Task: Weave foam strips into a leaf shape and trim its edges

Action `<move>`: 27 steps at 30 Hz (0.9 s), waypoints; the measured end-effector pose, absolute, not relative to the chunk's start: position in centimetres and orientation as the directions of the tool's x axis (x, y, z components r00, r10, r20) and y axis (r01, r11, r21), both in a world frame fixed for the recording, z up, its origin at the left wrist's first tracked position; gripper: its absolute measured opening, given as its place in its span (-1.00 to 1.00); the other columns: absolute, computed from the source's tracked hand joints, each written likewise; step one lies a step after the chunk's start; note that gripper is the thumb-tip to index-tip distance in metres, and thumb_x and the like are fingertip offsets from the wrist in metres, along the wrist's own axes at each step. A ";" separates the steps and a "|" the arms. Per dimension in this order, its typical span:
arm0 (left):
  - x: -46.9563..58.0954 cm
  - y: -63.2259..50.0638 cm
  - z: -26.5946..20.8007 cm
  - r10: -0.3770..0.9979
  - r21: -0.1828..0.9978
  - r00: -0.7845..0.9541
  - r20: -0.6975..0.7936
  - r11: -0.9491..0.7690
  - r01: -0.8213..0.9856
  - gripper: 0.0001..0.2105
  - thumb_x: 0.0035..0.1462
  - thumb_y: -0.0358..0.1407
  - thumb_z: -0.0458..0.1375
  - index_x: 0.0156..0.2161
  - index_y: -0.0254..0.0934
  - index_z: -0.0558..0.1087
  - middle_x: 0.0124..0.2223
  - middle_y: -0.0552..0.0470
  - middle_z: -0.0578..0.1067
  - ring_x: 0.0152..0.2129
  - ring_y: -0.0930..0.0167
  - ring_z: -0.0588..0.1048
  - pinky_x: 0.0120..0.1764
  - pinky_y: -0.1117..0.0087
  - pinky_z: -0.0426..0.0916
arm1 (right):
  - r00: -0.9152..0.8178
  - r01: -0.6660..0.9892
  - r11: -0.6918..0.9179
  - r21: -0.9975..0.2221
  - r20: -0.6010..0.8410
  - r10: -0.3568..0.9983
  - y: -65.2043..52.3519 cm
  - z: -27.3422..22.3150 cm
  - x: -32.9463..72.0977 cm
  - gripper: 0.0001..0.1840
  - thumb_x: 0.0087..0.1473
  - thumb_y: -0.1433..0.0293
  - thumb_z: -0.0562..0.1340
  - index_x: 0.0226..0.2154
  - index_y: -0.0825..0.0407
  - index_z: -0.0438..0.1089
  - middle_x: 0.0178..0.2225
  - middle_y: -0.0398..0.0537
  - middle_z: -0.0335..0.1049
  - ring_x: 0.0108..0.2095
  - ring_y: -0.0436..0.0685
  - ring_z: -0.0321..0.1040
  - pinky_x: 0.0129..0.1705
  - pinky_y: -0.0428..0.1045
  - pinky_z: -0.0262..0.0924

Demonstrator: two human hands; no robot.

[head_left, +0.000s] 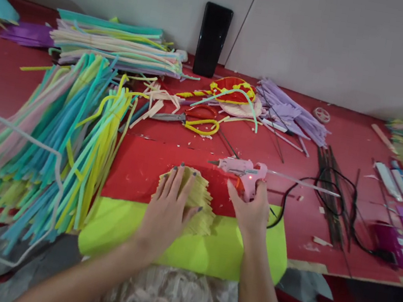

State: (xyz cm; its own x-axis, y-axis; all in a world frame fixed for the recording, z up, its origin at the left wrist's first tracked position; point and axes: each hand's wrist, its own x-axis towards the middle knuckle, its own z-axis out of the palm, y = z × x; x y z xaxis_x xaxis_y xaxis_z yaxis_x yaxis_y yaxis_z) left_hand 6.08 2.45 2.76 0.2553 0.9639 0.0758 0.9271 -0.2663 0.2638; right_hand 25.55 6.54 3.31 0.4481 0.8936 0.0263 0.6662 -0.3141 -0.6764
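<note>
My left hand (169, 202) lies flat with its fingers stretched over a pale yellow piece made of layered strips (200, 207). Under that piece are a red sheet (132, 170) and a lime-green sheet (114, 232) that hangs over the table's front edge. Wrapped round the handle of a pink glue gun (239, 167) is my right hand (253, 211). The gun's nozzle points left, a red light glows on its body, and a clear glue stick (304, 182) sticks out behind it.
Bundles of coloured pipe cleaners (59, 122) cover the left side. Scissors (187, 122) and lilac strips (296, 113) lie farther back. A phone (213, 39) leans on the wall. A black cord (353, 212) runs to a purple power strip (398, 246) at right. A white cable (57, 168) crosses the left side.
</note>
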 end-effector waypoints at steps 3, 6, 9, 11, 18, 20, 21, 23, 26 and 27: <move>6.1 2.7 2.0 0.965 0.242 0.251 0.079 -0.263 0.934 -0.42 0.27 -0.09 0.00 0.29 -0.37 0.16 0.36 -0.30 0.06 0.29 0.06 0.10 0.20 -0.02 0.18 | 0.423 0.673 -0.311 -0.670 0.004 0.906 6.3 2.5 25.7 -0.35 -0.22 -0.05 0.34 -0.17 0.02 0.29 -0.46 -0.15 0.33 -0.49 0.09 0.27 -0.39 -0.01 0.19; 6.0 2.7 1.8 0.963 0.234 0.254 0.094 -0.269 0.934 -0.43 0.27 -0.09 -0.01 0.29 -0.35 0.17 0.36 -0.29 0.07 0.29 0.07 0.09 0.20 -0.02 0.18 | 0.374 0.655 -0.307 -0.690 -0.057 0.926 6.5 2.5 25.2 -0.39 -0.22 0.01 0.35 -0.18 0.02 0.29 -0.48 -0.15 0.34 -0.48 0.11 0.30 -0.39 0.00 0.20; 6.0 2.5 1.7 0.961 0.235 0.254 0.111 -0.274 0.933 -0.46 0.29 -0.11 -0.03 0.28 -0.36 0.19 0.35 -0.29 0.10 0.29 0.06 0.10 0.20 -0.01 0.17 | 0.295 0.625 -0.255 -0.738 -0.079 0.952 7.0 2.7 24.1 -0.52 -0.16 0.11 0.32 -0.20 0.00 0.29 -0.42 -0.11 0.40 -0.44 0.14 0.35 -0.37 -0.01 0.21; 5.9 2.4 1.6 0.960 0.240 0.255 0.117 -0.277 0.930 -0.47 0.29 -0.13 -0.03 0.28 -0.37 0.20 0.35 -0.30 0.10 0.28 0.05 0.10 0.21 -0.02 0.16 | 0.258 0.618 -0.229 -0.752 -0.081 0.963 7.4 2.6 23.2 -0.53 -0.17 0.12 0.33 -0.22 -0.01 0.29 -0.36 -0.07 0.44 -0.40 0.17 0.38 -0.37 0.00 0.22; 5.9 2.4 1.5 0.960 0.275 0.256 0.116 -0.279 0.920 -0.51 0.28 -0.17 -0.01 0.25 -0.33 0.24 0.35 -0.31 0.09 0.29 0.04 0.09 0.21 -0.06 0.15 | 0.192 0.620 -0.187 -0.762 -0.084 0.978 7.9 1.9 22.0 -0.62 -0.09 0.19 0.30 -0.21 -0.02 0.30 -0.35 -0.05 0.47 -0.38 0.19 0.41 -0.37 -0.01 0.22; 5.8 2.4 1.6 0.959 0.289 0.256 0.119 -0.280 0.916 -0.52 0.27 -0.19 0.01 0.24 -0.32 0.26 0.36 -0.32 0.07 0.29 0.03 0.08 0.21 -0.06 0.14 | 0.198 0.598 -0.183 -0.780 -0.077 0.977 7.9 2.4 21.9 -0.65 -0.09 0.21 0.30 -0.24 -0.02 0.29 -0.37 -0.08 0.46 -0.40 0.17 0.39 -0.38 -0.02 0.21; 5.8 2.4 1.7 0.958 0.296 0.257 0.126 -0.283 0.912 -0.53 0.27 -0.20 0.02 0.24 -0.32 0.27 0.36 -0.33 0.05 0.29 0.03 0.08 0.21 -0.06 0.14 | 0.199 0.582 -0.177 -0.793 -0.072 0.977 7.9 2.7 21.9 -0.66 -0.10 0.22 0.30 -0.26 -0.02 0.28 -0.38 -0.09 0.45 -0.41 0.15 0.38 -0.39 -0.03 0.20; 5.6 2.2 1.7 0.952 0.303 0.261 0.159 -0.299 0.905 -0.54 0.25 -0.23 0.04 0.23 -0.31 0.28 0.37 -0.34 0.02 0.29 0.03 0.07 0.22 -0.06 0.12 | 0.197 0.552 -0.165 -0.817 -0.065 0.978 7.8 3.3 21.7 -0.66 -0.11 0.22 0.32 -0.29 -0.02 0.26 -0.42 -0.14 0.42 -0.45 0.11 0.35 -0.42 -0.06 0.18; 5.2 1.8 1.8 0.936 0.288 0.275 0.220 -0.332 0.898 -0.55 0.24 -0.29 0.06 0.22 -0.31 0.28 0.37 -0.35 0.01 0.30 0.03 0.06 0.23 -0.08 0.08 | 0.177 0.527 -0.161 -0.834 -0.077 0.981 7.4 3.8 21.4 -0.64 -0.12 0.16 0.33 -0.33 -0.02 0.23 -0.46 -0.19 0.37 -0.48 0.07 0.29 -0.45 -0.08 0.15; 5.0 1.7 1.8 0.933 0.281 0.276 0.230 -0.336 0.899 -0.55 0.24 -0.30 0.06 0.22 -0.30 0.28 0.37 -0.36 0.02 0.29 0.03 0.08 0.23 -0.09 0.08 | 0.170 0.524 -0.166 -0.836 -0.088 0.982 7.3 3.7 21.3 -0.63 -0.12 0.15 0.33 -0.33 -0.02 0.23 -0.47 -0.20 0.35 -0.49 0.06 0.28 -0.46 -0.08 0.15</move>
